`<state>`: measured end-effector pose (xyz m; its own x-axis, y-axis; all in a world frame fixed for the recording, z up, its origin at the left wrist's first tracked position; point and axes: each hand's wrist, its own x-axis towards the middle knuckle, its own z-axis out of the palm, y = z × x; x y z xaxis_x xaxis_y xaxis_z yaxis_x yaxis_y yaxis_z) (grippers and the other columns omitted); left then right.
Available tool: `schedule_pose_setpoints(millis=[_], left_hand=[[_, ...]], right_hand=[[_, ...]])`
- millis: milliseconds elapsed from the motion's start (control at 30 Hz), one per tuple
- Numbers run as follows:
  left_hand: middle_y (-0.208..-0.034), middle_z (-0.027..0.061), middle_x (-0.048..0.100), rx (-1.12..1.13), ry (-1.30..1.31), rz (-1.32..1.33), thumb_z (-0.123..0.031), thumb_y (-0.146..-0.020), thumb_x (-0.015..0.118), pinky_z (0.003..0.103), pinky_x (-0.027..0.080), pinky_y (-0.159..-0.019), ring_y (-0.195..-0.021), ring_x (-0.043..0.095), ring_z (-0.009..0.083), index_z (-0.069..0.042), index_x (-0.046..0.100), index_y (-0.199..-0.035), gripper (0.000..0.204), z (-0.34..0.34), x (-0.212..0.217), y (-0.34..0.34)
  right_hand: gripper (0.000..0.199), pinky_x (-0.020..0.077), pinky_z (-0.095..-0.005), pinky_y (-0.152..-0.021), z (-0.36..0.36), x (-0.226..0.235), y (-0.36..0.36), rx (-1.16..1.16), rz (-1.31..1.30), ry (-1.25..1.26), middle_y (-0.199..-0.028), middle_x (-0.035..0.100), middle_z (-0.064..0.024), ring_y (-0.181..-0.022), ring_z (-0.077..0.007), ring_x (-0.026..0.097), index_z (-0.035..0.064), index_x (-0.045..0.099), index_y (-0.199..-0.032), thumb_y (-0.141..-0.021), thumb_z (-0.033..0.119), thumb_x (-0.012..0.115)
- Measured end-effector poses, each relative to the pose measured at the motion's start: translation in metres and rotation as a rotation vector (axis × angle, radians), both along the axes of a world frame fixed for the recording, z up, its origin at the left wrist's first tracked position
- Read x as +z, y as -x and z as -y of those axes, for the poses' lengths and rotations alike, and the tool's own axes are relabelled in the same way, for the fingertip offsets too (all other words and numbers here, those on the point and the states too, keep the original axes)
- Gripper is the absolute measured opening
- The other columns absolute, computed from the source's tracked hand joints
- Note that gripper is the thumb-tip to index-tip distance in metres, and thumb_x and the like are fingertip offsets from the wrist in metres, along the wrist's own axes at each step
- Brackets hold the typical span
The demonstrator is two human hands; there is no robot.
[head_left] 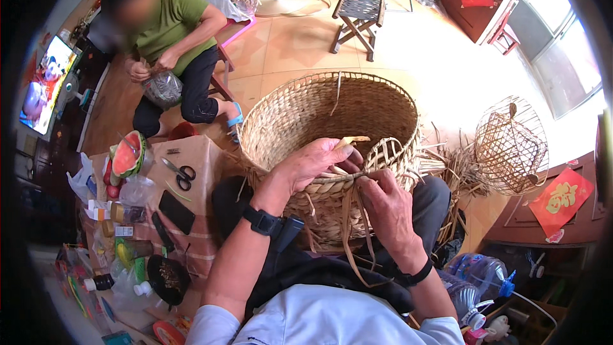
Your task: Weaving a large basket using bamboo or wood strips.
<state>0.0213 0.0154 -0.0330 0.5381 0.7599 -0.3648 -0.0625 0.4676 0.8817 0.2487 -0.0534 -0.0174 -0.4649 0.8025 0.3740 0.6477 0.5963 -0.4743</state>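
On the person's lap, tilted so its mouth faces away and upward, rests a large round woven basket [332, 121] of pale straw, its rim unfinished on the near side where loose strands [354, 230] hang down toward the knees. The left hand [313, 163], with a black watch [263, 222] on its wrist, lies over the near rim with fingers curled, pinching a pale flat strand end [353, 140] that sticks up just above the fingertips. The right hand [386, 207], a dark band at its wrist, is closed around a bundle of strands just below the rim, touching the basket wall, thumb pressed to the weave. The two hands sit just beside each other at the rim. To the right, on the tiled floor [408, 51], lies a heap of loose straw and an open-frame round cage-like basket [511, 144]. To the left stands a low counter [204, 153] covered in brown paper, carrying scissors [179, 174], a dark phone [177, 212] and a cut watermelon [128, 153], with bottles and small packets near its front edge. Beyond it, another person in a green shirt [172, 22] sits holding a clear plastic bag [164, 88] in both hands. A small wooden folding stool [357, 16] stands well apart at the far side of the floor.
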Motion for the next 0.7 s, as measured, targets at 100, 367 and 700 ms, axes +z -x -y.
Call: schedule_pose_setpoints(millis=[100, 367, 700], left_hand=[[-0.102, 0.0106, 0.075, 0.065, 0.04, 0.051, -0.039, -0.109, 0.058, 0.032, 0.059, -0.082, -0.093, 0.072, 0.0168, -0.004, 0.067, -0.115, 0.037, -0.002, -0.01, 0.002], [-0.079, 0.0054, 0.068, 0.255, -0.003, 0.068, -0.042, -0.107, 0.061, 0.03, 0.061, -0.068, -0.076, 0.074, 0.0229, -0.002, 0.061, -0.11, 0.04, -0.001, -0.006, -0.005], [-0.084, 0.0018, 0.061, 0.67, 0.04, 0.358, -0.029, -0.11, 0.057, 0.038, 0.06, -0.081, -0.079, 0.064, 0.0172, 0.005, 0.061, -0.126, 0.038, -0.005, -0.018, 0.002]], right_hand=[[0.036, 0.0557, -0.0423, -0.063, -0.005, 0.001, -0.003, 0.111, 0.064, -0.067, -0.103, 0.059, -0.0126, -0.08, -0.0306, 0.068, 0.0073, 0.058, -0.117, -0.084, 0.01, 0.073], [0.018, 0.0518, -0.046, -0.058, 0.039, 0.045, -0.009, -0.03, 0.267, 0.234, -0.078, 0.062, -0.0147, -0.066, -0.0354, 0.068, 0.0048, 0.055, -0.097, -0.087, 0.011, 0.068], [0.011, 0.0501, -0.0461, -0.065, 0.068, 0.057, -0.047, 0.247, 0.307, 0.257, -0.08, 0.057, -0.009, -0.073, -0.0331, 0.066, 0.0066, 0.059, -0.095, -0.088, 0.013, 0.063]])
